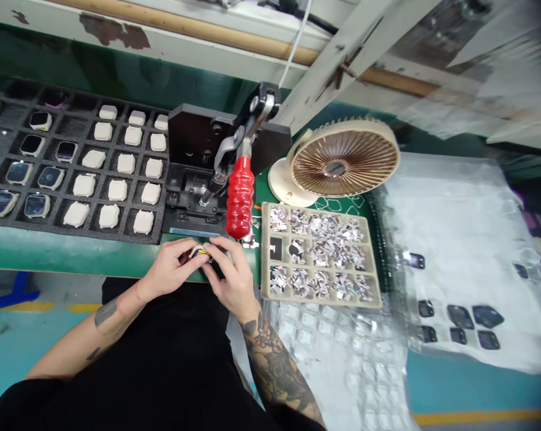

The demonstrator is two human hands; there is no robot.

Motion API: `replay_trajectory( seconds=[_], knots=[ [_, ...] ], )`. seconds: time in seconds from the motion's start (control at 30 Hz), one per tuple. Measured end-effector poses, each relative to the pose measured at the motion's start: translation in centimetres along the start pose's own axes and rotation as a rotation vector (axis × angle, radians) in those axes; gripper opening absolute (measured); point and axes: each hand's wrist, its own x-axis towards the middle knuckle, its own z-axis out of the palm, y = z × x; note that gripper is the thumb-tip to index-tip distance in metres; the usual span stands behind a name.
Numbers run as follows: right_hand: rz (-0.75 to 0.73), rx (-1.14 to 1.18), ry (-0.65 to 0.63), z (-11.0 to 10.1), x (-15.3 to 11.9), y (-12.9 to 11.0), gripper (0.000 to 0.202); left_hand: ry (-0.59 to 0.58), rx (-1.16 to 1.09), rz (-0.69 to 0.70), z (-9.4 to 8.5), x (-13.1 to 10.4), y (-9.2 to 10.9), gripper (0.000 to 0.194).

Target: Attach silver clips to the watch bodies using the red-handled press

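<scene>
On the left of the frame lay a dark grey foam tray with square compartments [71,127], its left columns holding rounded-square cases with dark glossy faces [50,177], its right columns cream rounded-square cases [117,190]. At lower centre, the bare left hand [169,269] had thumb and fingers closed on a small white, black and yellow piece [201,252], largely hidden between the hands; the tattooed arm's right hand [231,276] gripped its other side with bent fingers. Just above stood a black metal clamp fixture [192,185] with a red ribbed handle [240,197]. Right of centre lay a beige compartmented plastic tray [266,257] of small silvery pieces [337,251], below a round cream fan [337,158]. At far right, dark flat pieces [459,317] lay on whitish plastic sheeting [459,239].
</scene>
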Motion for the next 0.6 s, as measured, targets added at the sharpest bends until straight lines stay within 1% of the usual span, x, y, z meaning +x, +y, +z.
replay_trajectory(
  seconds=[0.1, 0.2, 0.27, 0.33, 0.4, 0.47, 0.53, 0.6],
  knots=[
    [-0.079, -0.045, 0.016, 0.6, 0.0, 0.5, 0.061, 0.013, 0.030, 0.019, 0.0, 0.1, -0.1, 0.034],
    [-0.128, -0.102, 0.021, 0.8, 0.3, 0.5, 0.062, -0.001, 0.059, 0.026, -0.1, 0.0, -0.2, 0.033],
    [-0.128, -0.142, 0.035, 0.5, -0.2, -0.1, 0.060, -0.007, 0.046, 0.027, -0.1, -0.3, -0.2, 0.032],
    [-0.080, -0.178, 0.082, 0.3, -1.8, -1.1, 0.058, 0.070, -0.026, 0.032, 0.0, -0.7, -0.3, 0.025],
    [0.005, -0.195, 0.160, 0.3, -4.6, -1.9, 0.056, 0.201, -0.150, 0.050, 0.1, -0.6, -0.4, 0.018],
    [0.090, -0.191, 0.221, 0.4, -8.5, -2.1, 0.052, 0.301, -0.261, 0.076, 0.4, -0.3, -0.4, 0.032],
    [0.213, -0.226, 0.248, 0.1, -13.1, -1.4, 0.042, 0.319, -0.283, 0.073, 0.8, 0.0, -0.2, 0.044],
    [0.434, -0.349, 0.280, -1.4, -17.8, 0.3, 0.030, 0.316, -0.205, 0.036, 1.2, 0.1, 0.3, 0.047]
  ],
)
